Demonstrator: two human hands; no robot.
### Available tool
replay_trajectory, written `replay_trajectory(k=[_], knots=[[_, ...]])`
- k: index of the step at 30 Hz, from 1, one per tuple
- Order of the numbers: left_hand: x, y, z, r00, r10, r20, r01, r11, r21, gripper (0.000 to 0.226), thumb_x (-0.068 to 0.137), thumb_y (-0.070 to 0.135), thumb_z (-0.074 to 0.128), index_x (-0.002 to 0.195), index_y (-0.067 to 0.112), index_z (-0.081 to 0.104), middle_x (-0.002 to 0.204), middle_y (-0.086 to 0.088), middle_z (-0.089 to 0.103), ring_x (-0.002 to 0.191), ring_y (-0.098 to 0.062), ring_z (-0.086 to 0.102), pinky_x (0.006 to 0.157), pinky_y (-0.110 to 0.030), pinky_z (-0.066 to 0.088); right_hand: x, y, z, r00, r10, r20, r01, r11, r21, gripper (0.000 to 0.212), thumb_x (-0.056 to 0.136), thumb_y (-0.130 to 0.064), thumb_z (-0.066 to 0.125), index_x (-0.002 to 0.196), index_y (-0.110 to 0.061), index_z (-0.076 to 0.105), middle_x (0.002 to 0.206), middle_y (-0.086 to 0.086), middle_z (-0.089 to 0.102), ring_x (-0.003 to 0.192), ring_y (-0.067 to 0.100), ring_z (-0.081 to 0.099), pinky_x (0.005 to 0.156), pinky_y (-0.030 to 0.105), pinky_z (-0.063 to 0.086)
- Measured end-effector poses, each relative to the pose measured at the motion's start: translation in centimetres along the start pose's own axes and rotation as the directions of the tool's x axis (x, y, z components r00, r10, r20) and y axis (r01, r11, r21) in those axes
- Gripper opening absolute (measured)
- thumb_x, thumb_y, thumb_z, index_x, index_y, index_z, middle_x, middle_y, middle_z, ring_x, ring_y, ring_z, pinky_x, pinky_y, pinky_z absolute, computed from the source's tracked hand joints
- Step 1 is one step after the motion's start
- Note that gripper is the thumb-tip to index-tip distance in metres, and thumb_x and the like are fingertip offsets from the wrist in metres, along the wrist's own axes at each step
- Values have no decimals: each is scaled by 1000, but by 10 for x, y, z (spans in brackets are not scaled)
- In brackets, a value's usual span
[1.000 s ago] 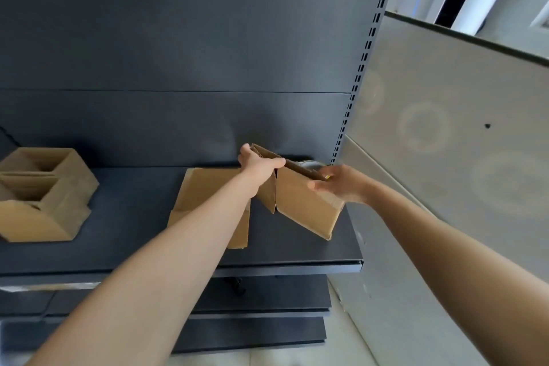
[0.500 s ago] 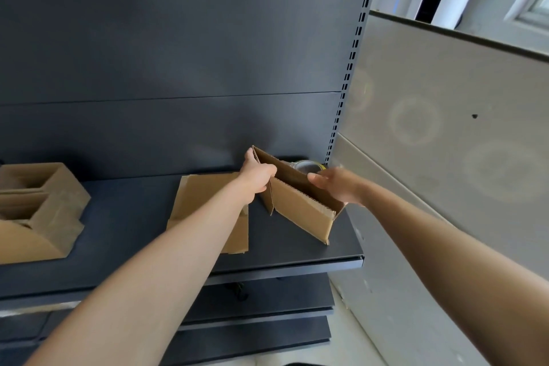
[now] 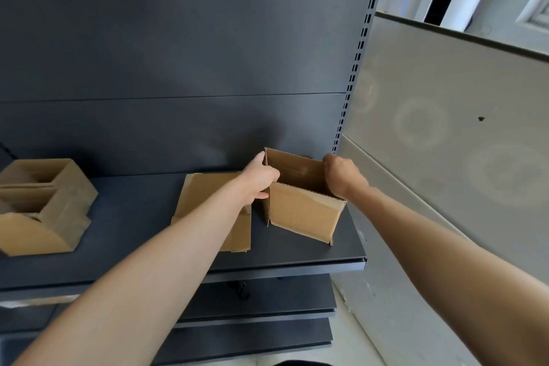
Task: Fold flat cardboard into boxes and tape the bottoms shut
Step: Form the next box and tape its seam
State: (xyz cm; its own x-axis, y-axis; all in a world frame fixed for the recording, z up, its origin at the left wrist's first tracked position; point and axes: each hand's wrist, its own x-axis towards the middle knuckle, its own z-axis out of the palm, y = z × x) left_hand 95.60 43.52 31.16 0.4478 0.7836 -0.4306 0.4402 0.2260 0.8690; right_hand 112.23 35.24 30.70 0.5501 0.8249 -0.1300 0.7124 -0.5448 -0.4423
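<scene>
A: What's on the dark shelf (image 3: 133, 246)?
B: A box (image 3: 303, 214), opened up, near its right end. The left hand (image 3: 258, 178) and right hand (image 3: 341, 175) grip its top edges, fingers curled tight
A: What next?
B: Probably tip it over, fold the flaps, then tape

left forearm (image 3: 166, 261) bare | right forearm (image 3: 445, 246) bare | hands: left hand (image 3: 258, 179), right hand (image 3: 342, 177) bare

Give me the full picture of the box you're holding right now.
The box is plain brown corrugated cardboard, opened into a rectangular tube, upright with its top open and no tape visible. The left hand grips its left wall, the right hand its right wall. It is at the right end of the dark shelf; its bottom is hidden.
</scene>
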Motion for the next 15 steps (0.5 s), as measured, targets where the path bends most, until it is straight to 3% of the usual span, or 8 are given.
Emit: replay_trajectory(k=[6,10,15], knots=[[-5,-7,-2,999,32,16,-32,999,15,75,91,1,48,151,33,17,151,-4,32,130,-28,41,99,-46,46,1,-8,1,999,-15,49,15,1000,-1,38,103,-32,30,110,-5,57,112,18,60,93,33,55,76,34,43],[-9,-15,-7,998,47,50,-48,999,25,71,91,4,50,149,35,24,148,-2,36,124,-23,44,96,-42,44,5,-6,-6,989,122,84,-126,991,50,48,101,-40,31,118,-3,57,116,19,59,101,39,59,85,41,51],[-14,-20,-10,993,38,111,-43,998,39,63,92,3,46,146,33,34,147,-2,35,135,-25,34,104,-48,38,4,-10,-10,970,211,124,-227,965,131,52,98,-48,35,115,-3,55,109,19,60,89,40,64,77,45,58]])
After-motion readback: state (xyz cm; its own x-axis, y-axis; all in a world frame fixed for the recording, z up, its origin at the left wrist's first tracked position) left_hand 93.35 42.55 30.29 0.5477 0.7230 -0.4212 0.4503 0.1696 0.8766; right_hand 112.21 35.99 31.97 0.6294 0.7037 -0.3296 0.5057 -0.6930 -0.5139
